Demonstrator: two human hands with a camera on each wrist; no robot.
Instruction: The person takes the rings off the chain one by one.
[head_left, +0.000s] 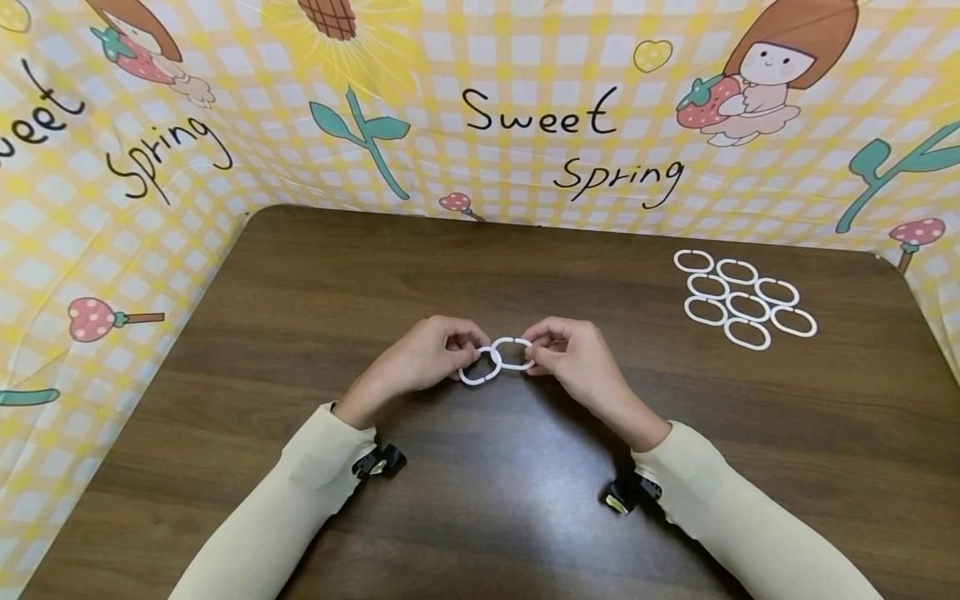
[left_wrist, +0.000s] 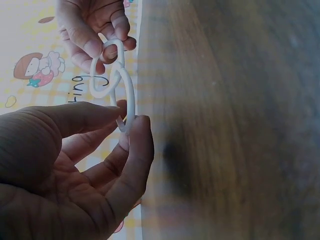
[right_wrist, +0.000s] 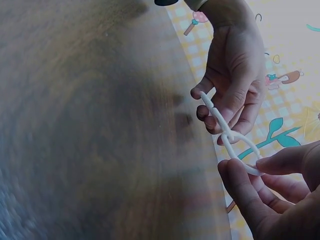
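Observation:
Two white plastic oval links are hooked through each other between my hands, over the middle of the table. My left hand (head_left: pixel 432 354) pinches the left link (head_left: pixel 473 382) between thumb and fingers. With thumb and fingertips, my right hand (head_left: pixel 573 354) grips the outer end of the right link (head_left: pixel 513 367). Seen from the left wrist, the nearer link (left_wrist: pixel 131 95) passes through the farther link (left_wrist: pixel 94 82). A small gap shows in the side of the link (right_wrist: pixel 214 108) held by the left hand in the right wrist view.
Several loose white oval links (head_left: pixel 747 307) lie grouped on the brown wooden table (head_left: pixel 337 275) at the back right. A yellow checked cloth (head_left: pixel 510 158) with printed figures hangs along the table's back and left edges. Small black devices (head_left: pixel 381 461) are strapped at both cuffs.

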